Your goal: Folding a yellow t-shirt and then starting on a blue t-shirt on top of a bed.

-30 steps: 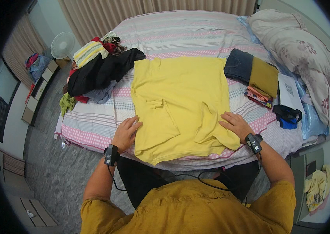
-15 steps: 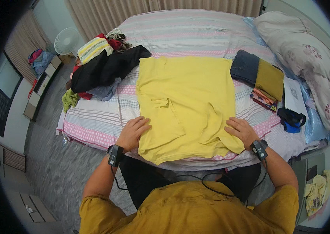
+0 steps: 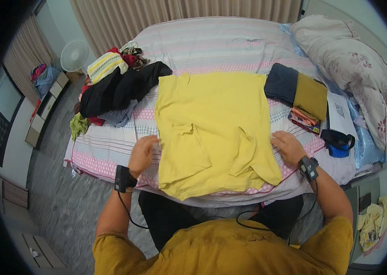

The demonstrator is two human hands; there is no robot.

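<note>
A yellow T-shirt (image 3: 212,110) lies spread on the bed in front of me, its hem toward me. Both sleeves are turned in over the body, the right one in loose wrinkles. At the shirt's left edge is my left hand (image 3: 143,155), open, fingertips close to the fabric. My right hand (image 3: 289,147) is open at the opposite edge, its fingers reaching toward the cloth. Neither hand shows a grip on the fabric.
A heap of clothes with black trousers (image 3: 111,94) on top lies to the left. On the right are folded dark jeans (image 3: 281,84), a folded olive garment (image 3: 311,97) and a black-and-blue item (image 3: 338,143). Beyond them lies a floral quilt (image 3: 351,59). A white fan (image 3: 74,55) stands behind.
My hands have slid outward, off the shirt's lower part to its two side edges. The lower right of the shirt lies flatter. The whole view has shifted slightly.
</note>
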